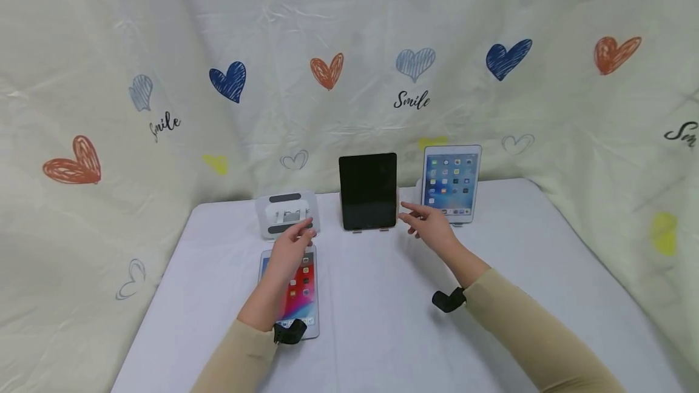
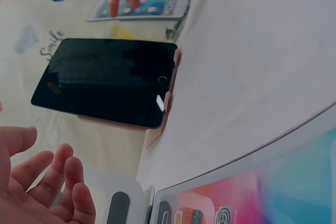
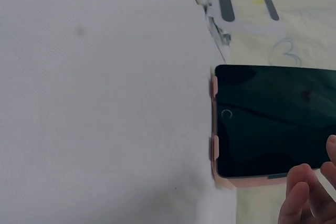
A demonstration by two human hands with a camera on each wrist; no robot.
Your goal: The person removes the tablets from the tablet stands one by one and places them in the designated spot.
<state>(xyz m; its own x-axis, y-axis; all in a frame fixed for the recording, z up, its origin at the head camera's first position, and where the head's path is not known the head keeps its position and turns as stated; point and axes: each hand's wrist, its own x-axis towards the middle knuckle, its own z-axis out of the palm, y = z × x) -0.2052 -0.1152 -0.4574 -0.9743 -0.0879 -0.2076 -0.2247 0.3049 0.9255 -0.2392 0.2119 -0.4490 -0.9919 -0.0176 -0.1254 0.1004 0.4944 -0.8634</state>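
Observation:
A tablet with a dark screen leans upright on a pink stand at the middle back. Close to its right edge is my right hand, fingers loosely bent and nothing held; I cannot tell whether they touch the tablet. My left hand hovers over a white tablet with a lit red and blue screen, which lies flat and is partly covered by the hand. Just beyond those fingers stands a white tablet stand with dark grey pads. The left fingers are relaxed and hold nothing.
Another white tablet with a lit blue screen leans upright at the back right, near my right hand. A white cloth covers the table. Behind it hangs a pale sheet printed with hearts and "Smile".

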